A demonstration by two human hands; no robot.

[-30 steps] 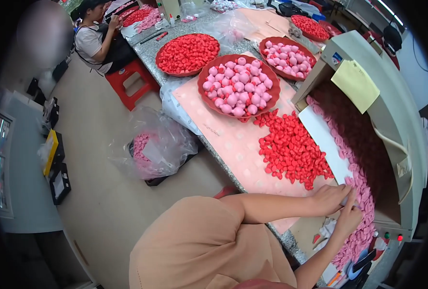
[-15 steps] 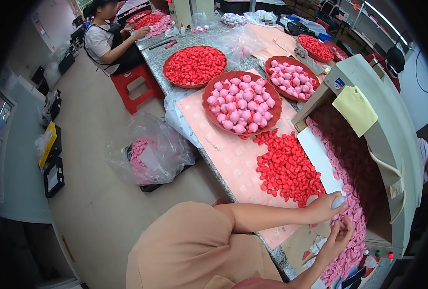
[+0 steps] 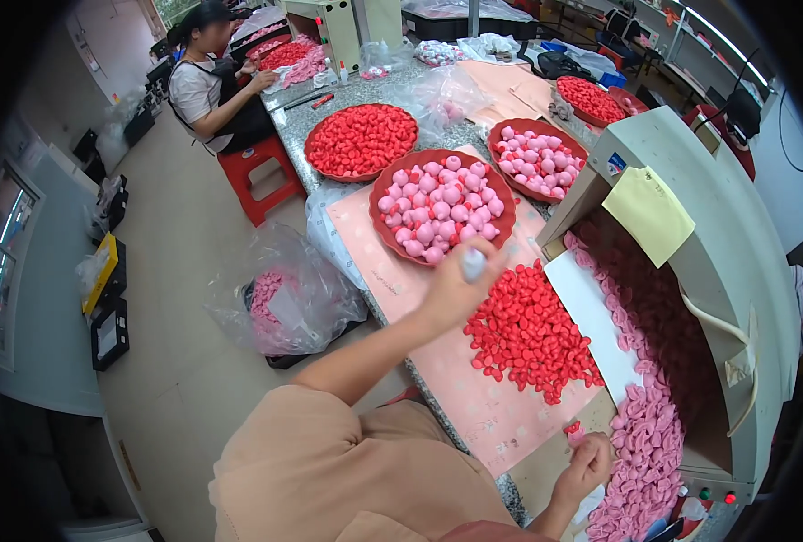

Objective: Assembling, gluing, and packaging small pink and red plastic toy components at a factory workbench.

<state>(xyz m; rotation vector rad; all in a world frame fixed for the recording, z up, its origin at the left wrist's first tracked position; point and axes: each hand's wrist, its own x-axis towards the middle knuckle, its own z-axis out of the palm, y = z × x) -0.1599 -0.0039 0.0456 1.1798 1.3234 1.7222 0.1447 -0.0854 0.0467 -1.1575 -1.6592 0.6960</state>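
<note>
Bottle gripped in my left hand could, swung low, bump the bowl; right hand pinches a piece.

Workshop: bench, machine, heaped parts

From my end, no wording can be read. On the pale machine at the right of the frame I see a small, mostly blue sticker — too tiny to make out. Some faint dark lettering runs near the left edge of the pink sheet, mid-frame — it blurs before I catch any letter.
</note>
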